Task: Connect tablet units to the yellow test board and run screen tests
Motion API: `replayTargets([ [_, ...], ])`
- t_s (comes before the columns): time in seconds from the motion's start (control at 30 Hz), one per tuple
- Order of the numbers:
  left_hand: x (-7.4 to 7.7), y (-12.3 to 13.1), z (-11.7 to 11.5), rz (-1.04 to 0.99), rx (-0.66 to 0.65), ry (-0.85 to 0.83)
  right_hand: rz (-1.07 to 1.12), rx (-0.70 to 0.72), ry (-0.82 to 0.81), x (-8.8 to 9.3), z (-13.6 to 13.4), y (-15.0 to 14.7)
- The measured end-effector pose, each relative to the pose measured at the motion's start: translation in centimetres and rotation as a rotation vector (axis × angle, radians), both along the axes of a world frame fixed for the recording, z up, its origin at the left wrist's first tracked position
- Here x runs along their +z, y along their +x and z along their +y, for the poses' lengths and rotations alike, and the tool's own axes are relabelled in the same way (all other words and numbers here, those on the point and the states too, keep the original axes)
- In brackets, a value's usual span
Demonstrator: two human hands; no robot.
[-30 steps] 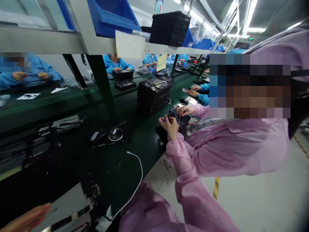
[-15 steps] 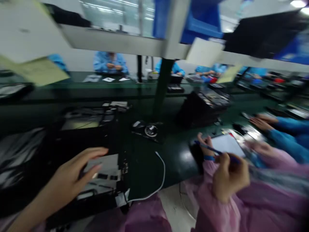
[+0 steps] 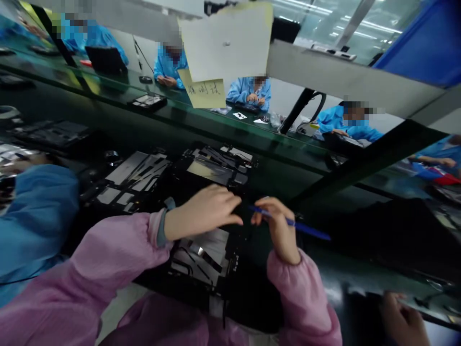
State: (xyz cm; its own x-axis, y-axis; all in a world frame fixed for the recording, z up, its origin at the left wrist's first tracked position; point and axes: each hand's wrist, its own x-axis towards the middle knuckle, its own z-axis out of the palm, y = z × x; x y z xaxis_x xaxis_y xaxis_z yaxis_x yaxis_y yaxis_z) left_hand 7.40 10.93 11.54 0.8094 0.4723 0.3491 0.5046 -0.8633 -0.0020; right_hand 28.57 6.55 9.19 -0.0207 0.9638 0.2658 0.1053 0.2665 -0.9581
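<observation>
My left hand (image 3: 203, 211) hovers over an opened flat device (image 3: 212, 242), its thumb apart from its fingers and nothing visible in its grasp. Silver plates and black strips show in that device, partly hidden by the hand. Opposite, my right hand (image 3: 279, 223) grips a slim blue stick-like tool (image 3: 309, 229). One thin end points toward my left fingertips, with a gap between, while the broader end sticks out to the right. The tool's exact kind is unclear.
Two similar opened devices, one (image 3: 140, 173) left and one (image 3: 219, 166) behind, lie on the dark table. A co-worker's blue sleeve (image 3: 39, 206) is close on the left; another person's hand (image 3: 403, 317) is at lower right. Paper notes (image 3: 226, 43) hang from the shelf rail (image 3: 324, 67).
The view has swung left. My hands, far apart before, are now close together above the opened device; the right one has brought the blue tool along.
</observation>
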Motion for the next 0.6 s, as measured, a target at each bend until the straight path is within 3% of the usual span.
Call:
replayTargets([
  [0.1, -1.6, -0.7, 3.3, -0.073, 0.207, 0.058, 0.013, -0.074, -0.053, -0.3, 4.6, 0.7],
  [0.2, -3.9, -0.7, 4.8, -0.096, 0.191, 0.064, -0.109, -0.059, -0.092, -1.0, 7.5, 0.3],
  [0.3, -5.4, -0.6, 5.0, -0.141, 0.201, 0.050, -0.241, -0.090, -0.083, -1.3, 8.5, -0.3],
  [0.47, -4.7, 0.0, 4.1, -0.373, 0.215, 0.014, -0.307, -0.099, -0.040, -0.2, 7.5, -1.5],
  [0.6, -3.1, 1.2, 2.4, -0.347, 0.107, -0.030, -0.224, -0.010, -0.051, 1.2, 5.8, -2.9],
])
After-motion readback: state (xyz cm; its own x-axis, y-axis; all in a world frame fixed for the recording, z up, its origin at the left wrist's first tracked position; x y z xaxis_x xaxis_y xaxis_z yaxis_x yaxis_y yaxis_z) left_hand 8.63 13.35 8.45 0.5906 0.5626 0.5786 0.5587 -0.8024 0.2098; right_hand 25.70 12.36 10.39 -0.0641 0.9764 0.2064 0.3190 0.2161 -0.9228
